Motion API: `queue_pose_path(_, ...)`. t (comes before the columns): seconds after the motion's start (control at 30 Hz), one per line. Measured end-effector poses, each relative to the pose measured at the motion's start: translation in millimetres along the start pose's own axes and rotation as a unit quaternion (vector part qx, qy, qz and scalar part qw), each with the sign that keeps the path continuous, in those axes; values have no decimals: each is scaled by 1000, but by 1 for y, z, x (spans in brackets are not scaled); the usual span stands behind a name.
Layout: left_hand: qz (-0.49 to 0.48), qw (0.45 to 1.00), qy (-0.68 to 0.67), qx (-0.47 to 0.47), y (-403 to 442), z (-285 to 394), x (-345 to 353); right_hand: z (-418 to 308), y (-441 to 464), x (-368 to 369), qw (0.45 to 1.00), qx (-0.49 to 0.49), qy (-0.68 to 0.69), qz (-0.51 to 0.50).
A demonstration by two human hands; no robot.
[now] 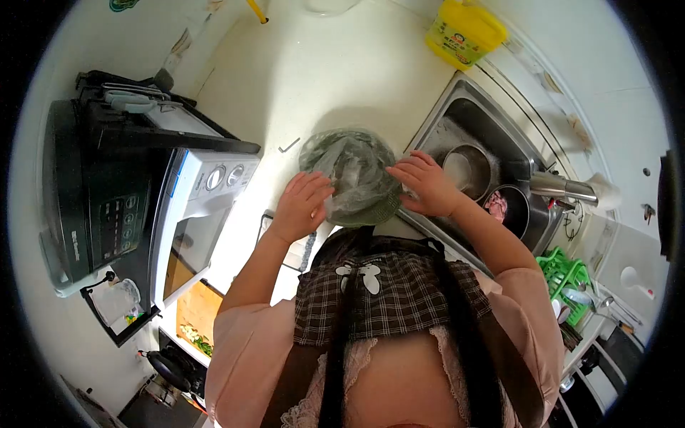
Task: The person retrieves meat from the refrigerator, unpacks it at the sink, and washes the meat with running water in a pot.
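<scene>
A round green basket (pixel 378 208) stands on the counter at the front of my body, with a clear plastic bag or film (pixel 349 164) spread in and over it. What lies under the plastic is hard to make out. My left hand (pixel 301 207) rests at the basket's left edge, fingers apart and touching the plastic. On the right edge lies my right hand (pixel 426 184), its fingers spread against the plastic and rim.
To the right is a metal sink (pixel 457 114) holding a steel pot (pixel 467 171) and a dark pot with pink meat (pixel 497 207). A yellow jug (pixel 465 34) stands behind it. On the left are a microwave (pixel 107 214) and a white appliance (pixel 214 175). A green rack (pixel 564 274) sits lower right.
</scene>
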State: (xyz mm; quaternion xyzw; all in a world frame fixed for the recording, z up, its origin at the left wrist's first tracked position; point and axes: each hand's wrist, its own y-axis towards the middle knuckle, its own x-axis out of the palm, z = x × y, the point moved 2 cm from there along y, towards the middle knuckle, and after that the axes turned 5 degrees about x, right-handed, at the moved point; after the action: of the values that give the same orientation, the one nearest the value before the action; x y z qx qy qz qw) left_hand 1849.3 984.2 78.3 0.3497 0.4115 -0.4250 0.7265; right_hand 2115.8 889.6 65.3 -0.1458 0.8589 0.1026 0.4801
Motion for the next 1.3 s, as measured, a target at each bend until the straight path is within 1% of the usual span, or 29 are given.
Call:
queue_pose_path(0.07,-10,999,-41,28,0,14,-5,-6,-5,5,1000,-6,-18,-15)
queue_pose_path(0.17,-36,997,-46,50,-7,28,1,-14,-9,10,999,-3,-37,-29)
queue_pose_path(0.23,-47,997,-35,52,-12,35,8,-13,-9,16,996,-28,-50,-62)
queue_pose_path(0.27,-59,997,-23,53,-15,38,11,-13,-10,16,996,-28,-51,-62)
queue_pose_path(0.3,-59,997,-23,53,-19,39,17,-15,-9,16,996,-47,-51,-51)
queue_pose_path(0.33,-43,997,6,69,-23,40,22,-17,-9,16,996,-65,-52,-40)
queue_pose_path(0.37,-27,995,34,86,-27,42,26,-18,-9,17,996,-64,-52,-41)
queue_pose_path(0.43,-27,996,24,86,-27,46,26,-21,-10,23,994,-93,-51,-8)
queue_pose_path(0.47,-26,996,15,87,-26,47,26,-23,-11,27,994,-92,-51,-8)
queue_pose_path(0.53,-27,996,13,79,-26,55,26,-26,-14,34,990,-112,-72,55)
queue_pose_path(0.6,-30,997,11,72,-30,55,32,-24,-16,41,989,-113,-74,55)
queue_pose_path(0.67,-7,993,67,98,-39,47,50,-21,-17,48,989,-113,-78,58)
queue_pose_path(0.8,-4,993,65,99,-36,41,59,-24,-24,54,987,-108,-85,80)
queue_pose_path(0.87,5,994,80,78,-32,40,59,-25,-25,57,987,-108,-88,84)
queue_pose_path(0.9,5,994,80,79,-30,39,61,-25,-26,57,985,-99,-76,121)
queue_pose_path(0.93,35,993,90,72,-28,38,65,-24,-27,58,981,-89,-64,158)
queue_pose_path(0.97,64,991,99,66,-26,36,69,-24,-29,61,981,-87,-65,159)
queue_pose_path(1.0,64,991,99,69,-24,34,74,-22,-30,64,982,-42,-74,170)
queue_pose_path(1.03,95,987,110,66,-21,32,78,-19,-32,66,980,3,-82,181)
queue_pose_path(1.07,124,983,121,63,-19,30,82,-18,-32,71,980,4,-84,182)
queue_pose_path(1.1,124,983,121,65,-16,32,82,-16,-31,76,980,74,-25,186)
queue_pose_path(1.13,146,978,142,35,-14,33,82,-13,-30,81,971,142,36,188)
queue_pose_path(1.17,168,972,163,4,-12,34,81,-12,-29,85,971,143,36,189)
queue_pose_path(1.2,168,972,164,5,-10,33,82,-10,-28,87,965,172,70,186)
queue_pose_path(1.23,176,971,161,-17,-9,31,83,-7,-27,89,957,201,104,184)
queue_pose_path(1.27,184,969,157,-40,-10,30,85,-5,-26,92,957,201,104,184)
queue_pose_path(1.3,184,969,157,-39,-11,29,85,-2,-24,95,955,217,110,168)
